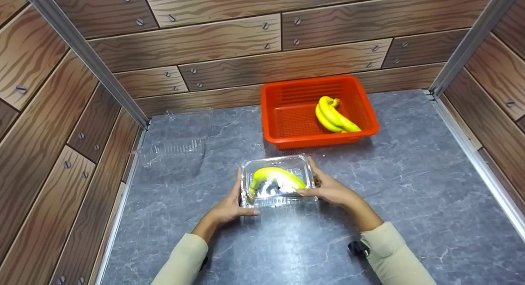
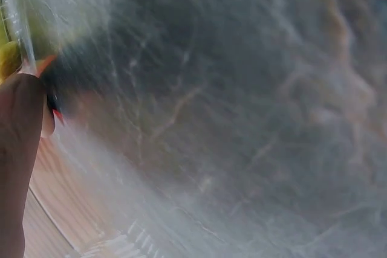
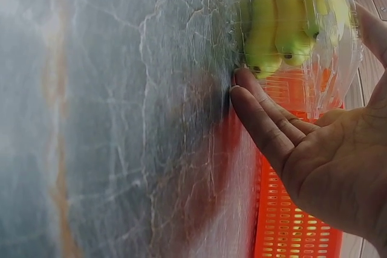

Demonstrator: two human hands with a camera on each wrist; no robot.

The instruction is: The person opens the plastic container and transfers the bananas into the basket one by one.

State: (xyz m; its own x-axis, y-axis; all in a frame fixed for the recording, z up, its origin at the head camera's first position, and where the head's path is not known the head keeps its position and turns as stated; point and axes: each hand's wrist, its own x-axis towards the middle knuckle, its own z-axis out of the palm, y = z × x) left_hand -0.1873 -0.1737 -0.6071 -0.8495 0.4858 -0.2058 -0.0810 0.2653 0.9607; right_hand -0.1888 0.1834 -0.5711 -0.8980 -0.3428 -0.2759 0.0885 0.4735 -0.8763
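Observation:
A clear plastic clamshell container [image 1: 279, 202] with yellow bananas [image 1: 272, 173] inside sits in front of me, its lid down over them. My left hand [image 1: 224, 208] holds its left side, thumb along the near edge and fingers up the side. On the opposite side, my right hand [image 1: 334, 190] grips it with the thumb on the lid. The right wrist view has that hand's fingertips [image 3: 242, 89] low by the tabletop, beneath the banana tips [image 3: 289, 52]. Glare covers part of the lid.
An orange-red plastic basket [image 1: 268, 131] stands behind the container, with more bananas [image 1: 334, 115] in its right part. More clear plastic containers [image 1: 174, 147] lie at the back left of the grey marbled table [image 1: 164, 219]. Wood-patterned walls [image 1: 229, 39] enclose the back and sides.

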